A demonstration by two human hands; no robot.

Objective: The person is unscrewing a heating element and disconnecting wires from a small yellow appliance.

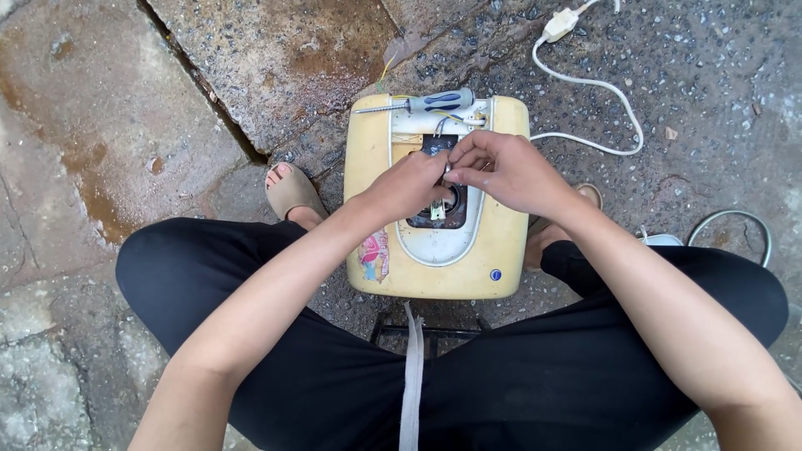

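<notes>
Yellow casing: one pale yellow plastic appliance housing (pixel 434 250), square with rounded corners, lies on the wet stone floor (pixel 251 67) between the person's knees, in the middle of the scene.
Casing surface: a whitish inset panel (pixel 439 244) runs down its centre, with a dark opening (pixel 443 213) where wires and small parts show; a torn coloured sticker (pixel 375 255) sits at its left near edge and a small blue dot (pixel 495 274) at its right near edge.
Left hand: one left hand (pixel 409 185) rests over the dark opening, fingers (pixel 434 171) curled and pinched together on a small part that is too tiny to identify.
Right hand: one right hand (pixel 505 171) meets it from the right, fingers (pixel 464 159) bent and closed on the same spot, touching the left hand's fingertips.
Screwdriver: one screwdriver (pixel 418 103) with a blue and grey handle lies across the far edge of the casing, untouched.
Cord: one white cord (pixel 597 83) with an inline switch (pixel 560 23) curls on the floor, far right.
Sandals: two beige sandals, one (pixel 291 190) left of the casing, one (pixel 590 194) partly hidden on the right.
</notes>
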